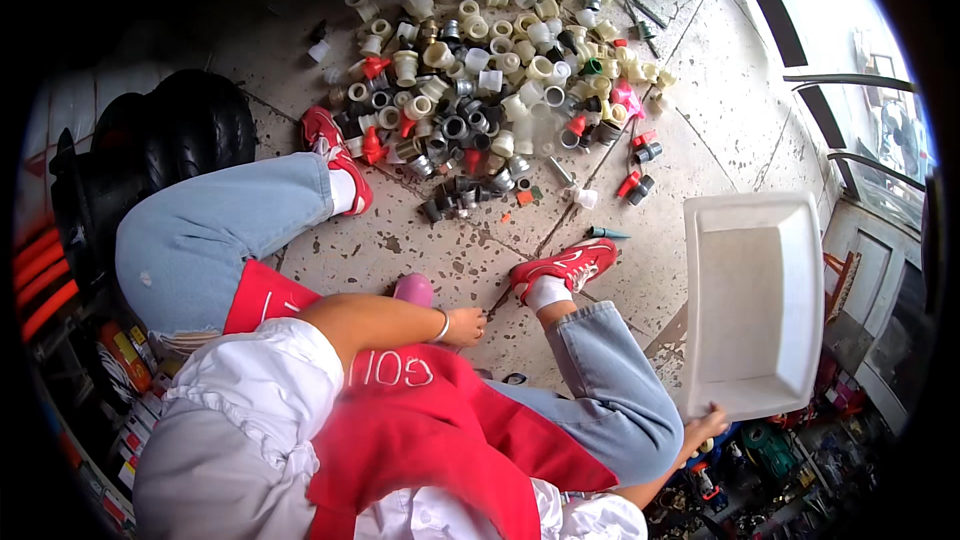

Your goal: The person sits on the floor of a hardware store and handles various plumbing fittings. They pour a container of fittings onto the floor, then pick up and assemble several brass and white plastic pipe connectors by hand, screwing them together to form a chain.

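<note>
Bin [740, 300] held near one corner, fittings [500, 70] spread ahead

Right hand [712, 421] has its fingers wrapped on the near rim, and the white bin stretches forward from that grip, hollow side up; the hold probably steadies this end. Left hand [465, 327] is off to the left and farther forward, fingers curled, and I can't tell if anything's inside! Ahead and leftward of the right grip, past the red shoes [565, 268], fittings lie scattered, likely keeping most pieces visible

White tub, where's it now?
In the head view, the white tub is at right, beside the right knee, the right hand at its near edge.
</note>
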### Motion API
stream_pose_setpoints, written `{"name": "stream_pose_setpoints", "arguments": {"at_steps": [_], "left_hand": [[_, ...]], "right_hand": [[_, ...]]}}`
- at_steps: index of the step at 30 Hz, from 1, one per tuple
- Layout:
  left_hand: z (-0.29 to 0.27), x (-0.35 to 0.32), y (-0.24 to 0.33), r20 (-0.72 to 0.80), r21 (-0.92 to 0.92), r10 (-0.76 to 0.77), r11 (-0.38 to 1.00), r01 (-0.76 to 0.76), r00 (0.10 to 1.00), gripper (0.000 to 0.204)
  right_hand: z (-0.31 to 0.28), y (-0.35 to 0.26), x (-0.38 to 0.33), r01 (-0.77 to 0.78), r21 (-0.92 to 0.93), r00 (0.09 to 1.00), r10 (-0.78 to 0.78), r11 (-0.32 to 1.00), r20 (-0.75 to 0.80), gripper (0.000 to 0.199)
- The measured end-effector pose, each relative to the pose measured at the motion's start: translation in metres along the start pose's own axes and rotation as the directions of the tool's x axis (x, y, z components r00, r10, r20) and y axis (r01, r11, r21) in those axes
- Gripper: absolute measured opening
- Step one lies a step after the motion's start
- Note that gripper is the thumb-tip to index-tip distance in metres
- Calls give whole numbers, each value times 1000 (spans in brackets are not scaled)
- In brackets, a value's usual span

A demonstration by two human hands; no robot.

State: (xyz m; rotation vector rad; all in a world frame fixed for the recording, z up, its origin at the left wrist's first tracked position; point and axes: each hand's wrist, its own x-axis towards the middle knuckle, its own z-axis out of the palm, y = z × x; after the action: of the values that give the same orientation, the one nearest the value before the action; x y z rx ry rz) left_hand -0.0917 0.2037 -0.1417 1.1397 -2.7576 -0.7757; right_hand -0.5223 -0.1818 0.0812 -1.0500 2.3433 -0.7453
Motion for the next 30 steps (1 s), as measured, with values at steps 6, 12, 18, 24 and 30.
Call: {"name": "stream_pose_setpoints", "arguments": {"at_steps": [6, 12, 18, 24, 30], "left_hand": [[22, 29, 13, 400, 139, 168, 961, -241, 901, 29], [64, 34, 2, 486, 145, 36, 982, -121, 873, 33], [28, -18, -54, 133, -22, -45, 999, 48, 990, 25], [-16, -63, -112, -12, -319, -419, 862, 394, 908, 14], [-2, -72, -123, 363, -906, -797, -181, 382, 483, 27]], "right_hand": [[-3, 117, -99, -306, -385, 889, 406, 871, 211, 44], [49, 138, -174, -112, -617, 714, 496, 779, 495, 41], [97, 127, -195, 190, -638, 548, 459, 746, 699, 38], [155, 56, -178, 553, -482, 319, 362, 679, 876, 36], [203, -133, -165, 586, -376, 12, 456, 718, 890, 34]]}}
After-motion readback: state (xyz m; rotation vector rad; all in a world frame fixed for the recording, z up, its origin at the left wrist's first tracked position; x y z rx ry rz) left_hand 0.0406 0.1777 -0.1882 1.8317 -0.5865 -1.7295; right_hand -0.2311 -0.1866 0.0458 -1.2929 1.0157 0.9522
